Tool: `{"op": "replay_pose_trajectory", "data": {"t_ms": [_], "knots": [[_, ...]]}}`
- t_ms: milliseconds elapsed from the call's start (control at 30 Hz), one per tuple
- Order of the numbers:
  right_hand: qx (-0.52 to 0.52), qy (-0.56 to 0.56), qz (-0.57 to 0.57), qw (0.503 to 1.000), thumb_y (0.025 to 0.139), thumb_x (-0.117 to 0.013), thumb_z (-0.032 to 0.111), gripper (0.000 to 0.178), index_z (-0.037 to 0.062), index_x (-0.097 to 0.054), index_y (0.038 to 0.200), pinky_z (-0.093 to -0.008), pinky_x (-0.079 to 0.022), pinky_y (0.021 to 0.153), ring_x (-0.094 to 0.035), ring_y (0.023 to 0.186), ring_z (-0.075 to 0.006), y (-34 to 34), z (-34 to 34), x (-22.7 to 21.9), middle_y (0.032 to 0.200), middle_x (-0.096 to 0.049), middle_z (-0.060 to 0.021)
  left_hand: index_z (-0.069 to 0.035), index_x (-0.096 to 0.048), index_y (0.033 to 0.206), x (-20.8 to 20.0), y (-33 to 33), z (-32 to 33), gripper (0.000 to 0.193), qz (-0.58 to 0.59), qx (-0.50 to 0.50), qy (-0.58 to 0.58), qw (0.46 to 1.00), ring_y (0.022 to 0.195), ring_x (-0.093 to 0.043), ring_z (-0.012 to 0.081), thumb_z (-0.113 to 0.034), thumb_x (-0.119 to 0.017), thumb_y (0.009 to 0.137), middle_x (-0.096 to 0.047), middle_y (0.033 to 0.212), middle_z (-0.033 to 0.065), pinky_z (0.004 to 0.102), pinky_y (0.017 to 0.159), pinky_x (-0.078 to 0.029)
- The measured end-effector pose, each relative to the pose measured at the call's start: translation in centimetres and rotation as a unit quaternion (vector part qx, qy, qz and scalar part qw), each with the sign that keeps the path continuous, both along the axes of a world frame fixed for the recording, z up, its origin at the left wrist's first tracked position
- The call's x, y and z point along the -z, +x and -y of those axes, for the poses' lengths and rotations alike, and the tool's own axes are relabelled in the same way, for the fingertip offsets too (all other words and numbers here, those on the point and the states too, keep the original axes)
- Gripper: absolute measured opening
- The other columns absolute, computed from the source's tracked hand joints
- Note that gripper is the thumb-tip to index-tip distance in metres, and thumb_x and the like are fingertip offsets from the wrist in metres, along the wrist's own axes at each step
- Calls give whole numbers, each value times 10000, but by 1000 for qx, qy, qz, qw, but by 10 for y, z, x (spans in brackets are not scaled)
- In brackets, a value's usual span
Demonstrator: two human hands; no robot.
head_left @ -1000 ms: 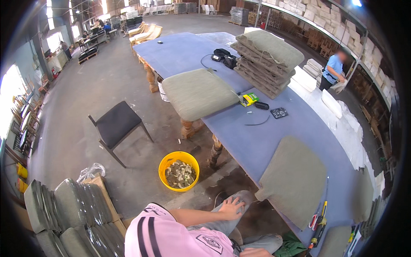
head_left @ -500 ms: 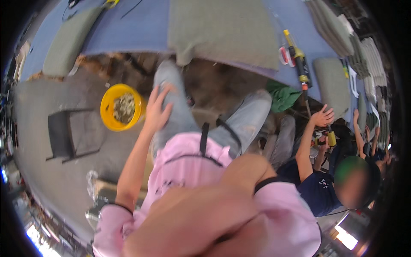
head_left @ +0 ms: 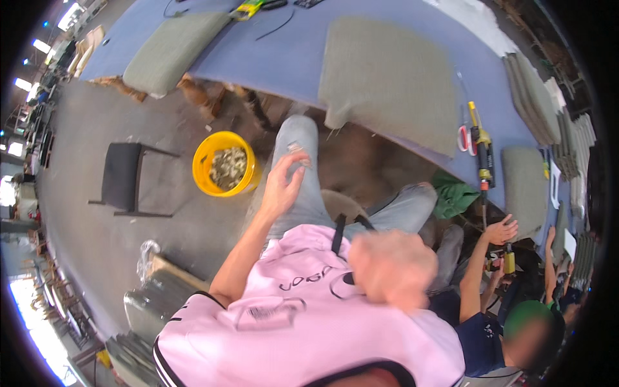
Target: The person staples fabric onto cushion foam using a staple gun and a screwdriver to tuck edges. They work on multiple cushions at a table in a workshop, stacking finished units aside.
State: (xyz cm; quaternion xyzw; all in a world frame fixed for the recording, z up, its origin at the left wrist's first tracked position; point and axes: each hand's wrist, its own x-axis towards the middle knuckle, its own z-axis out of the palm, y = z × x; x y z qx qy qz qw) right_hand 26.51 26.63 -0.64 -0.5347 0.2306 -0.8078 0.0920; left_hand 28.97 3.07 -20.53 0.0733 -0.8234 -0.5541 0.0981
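My left hand (head_left: 285, 187) lies on my left thigh, on faded jeans (head_left: 302, 135) with a worn knee. Its thumb and fingers are apart, and nothing shows in them. In front of my pink shirt (head_left: 309, 290) is my right hand (head_left: 396, 267), raised and smeared by motion, so its fingers cannot be made out. Ahead of my knees, a grey-green fabric piece (head_left: 390, 84) lies at the blue table's (head_left: 284, 64) near edge. To its right are red-handled scissors (head_left: 467, 139) and a yellow-and-black power tool (head_left: 481, 151).
A yellow bucket (head_left: 201, 182) of pale scraps stands left of my leg, beside a dark chair (head_left: 121, 177). Grey-green padded panels (head_left: 174, 51) lie on the table. At right, a co-worker's hand (head_left: 500, 231) touches another panel (head_left: 523, 187). Green cloth (head_left: 453, 195) hangs below the edge.
My right arm has come down from close before the camera to chest height. My left hand's fingers have drawn closer together on the thigh. The view has turned, shifting the scene rightward.
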Motion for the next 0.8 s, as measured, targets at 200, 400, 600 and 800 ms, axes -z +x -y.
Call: {"op": "replay_pose_trajectory", "data": {"t_ms": [200, 400, 600, 800], "knots": [[460, 574, -26, 677, 977, -793, 153, 294, 49, -705, 1237, -391, -562, 834, -729, 924, -234, -72, -82, 66, 1111, -744, -91, -81, -491, 1610, -19, -93, -3, 569, 89, 67, 198, 974, 1329, -636, 234, -399, -571, 1146, -665, 1455, 156, 398, 1058, -523], [485, 476, 337, 652, 1072, -730, 257, 457, 32, -604, 1448, -343, -583, 759, -726, 786, -167, -116, -170, 168, 1107, -779, -88, 2, -582, 1503, 7, -199, -9, 910, 303, 175, 370, 861, 1307, -669, 261, -786, -453, 1067, -740, 1390, 153, 416, 1067, -488], [420, 400, 519, 628, 1061, -668, 597, 618, 43, -644, 1332, -257, -528, 616, -724, 669, -129, -176, -188, 176, 1032, -795, -111, 26, -687, 1359, 22, -210, -43, 776, 235, 189, 274, 913, 1271, -696, 301, -659, -392, 1146, -753, 1346, 192, 453, 1090, -465], [560, 263, 532, 578, 1036, -673, 664, 661, 156, -453, 675, -324, -316, 470, -455, 505, -107, -231, -155, 229, 594, -495, 17, 19, -735, 1238, -8, -197, -42, 605, 155, 163, 220, 949, 1118, -742, 294, -496, -425, 1163, -790, 1165, 178, 453, 1031, -514]]}}
